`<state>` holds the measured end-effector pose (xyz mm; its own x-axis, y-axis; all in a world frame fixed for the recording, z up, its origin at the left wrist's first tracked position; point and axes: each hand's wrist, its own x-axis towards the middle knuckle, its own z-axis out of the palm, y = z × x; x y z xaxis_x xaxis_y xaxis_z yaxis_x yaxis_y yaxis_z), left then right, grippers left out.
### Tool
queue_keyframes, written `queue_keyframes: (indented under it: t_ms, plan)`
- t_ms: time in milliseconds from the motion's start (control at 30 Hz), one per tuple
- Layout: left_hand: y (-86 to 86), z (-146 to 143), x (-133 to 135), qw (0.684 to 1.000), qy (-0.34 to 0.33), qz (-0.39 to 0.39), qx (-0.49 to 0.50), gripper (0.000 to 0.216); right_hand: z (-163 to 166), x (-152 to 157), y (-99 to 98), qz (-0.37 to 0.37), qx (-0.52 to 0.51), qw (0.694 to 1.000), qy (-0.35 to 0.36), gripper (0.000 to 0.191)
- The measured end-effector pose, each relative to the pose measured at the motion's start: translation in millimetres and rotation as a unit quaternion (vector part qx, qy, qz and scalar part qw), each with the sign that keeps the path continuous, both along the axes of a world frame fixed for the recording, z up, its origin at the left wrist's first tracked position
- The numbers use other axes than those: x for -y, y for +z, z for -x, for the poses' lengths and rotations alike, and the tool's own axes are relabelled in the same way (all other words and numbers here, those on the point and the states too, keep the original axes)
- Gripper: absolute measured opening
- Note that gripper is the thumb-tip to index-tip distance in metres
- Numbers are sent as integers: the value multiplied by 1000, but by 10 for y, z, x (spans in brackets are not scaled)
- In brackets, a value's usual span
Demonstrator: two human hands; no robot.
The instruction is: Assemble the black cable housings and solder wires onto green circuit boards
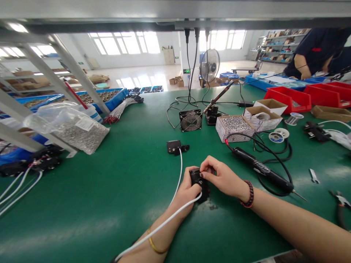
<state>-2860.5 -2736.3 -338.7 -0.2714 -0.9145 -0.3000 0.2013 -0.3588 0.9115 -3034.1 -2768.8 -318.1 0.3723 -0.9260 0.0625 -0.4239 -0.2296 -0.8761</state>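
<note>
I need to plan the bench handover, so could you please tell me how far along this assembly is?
Done: nothing looks finished. In hand: the left hand holds a small black part with a white cable, and the right hand pinches its top. Left: the electric screwdriver and box of screws lie untouched.

My left hand [188,188] and right hand [222,179] cover most of the small black part [197,179], so I cannot tell its shape or what my fingertips press on it. The white cable [164,224] runs over my left wrist and leaves at the bottom edge, its end out of sight. Both my forearms are cut off there too. At the right edge the pliers [341,204] show only partly. The co-worker [318,51] at top right is cropped by the shelf rail and the edge. The tiny pieces in the cardboard box [234,126] are too small to make out.
</note>
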Motion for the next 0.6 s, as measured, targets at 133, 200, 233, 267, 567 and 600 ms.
queue_keyframes:
  t_ms: [133, 200, 233, 267, 567, 600]
  plan:
    - [59, -6, 3, 998, 23, -32, -58, 58, 251, 253, 83, 20, -120, 993, 1, 23]
    - [84, -11, 16, 992, 60, -50, -94, 58, 347, 387, 130, 37, -194, 980, 8, 18]
    - [92, -13, 21, 990, 75, -55, -105, 58, 361, 438, 146, 44, -229, 972, 16, 17]
    - [98, -13, 26, 989, 83, -57, -110, 57, 351, 477, 155, 49, -260, 964, 29, 17]
    - [47, 17, 17, 991, 85, -45, -94, 61, -47, 620, 51, 33, -377, 921, 92, 12]
    - [44, 20, 17, 991, 84, -45, -90, 61, -32, 635, 56, 27, -369, 925, 87, 13]
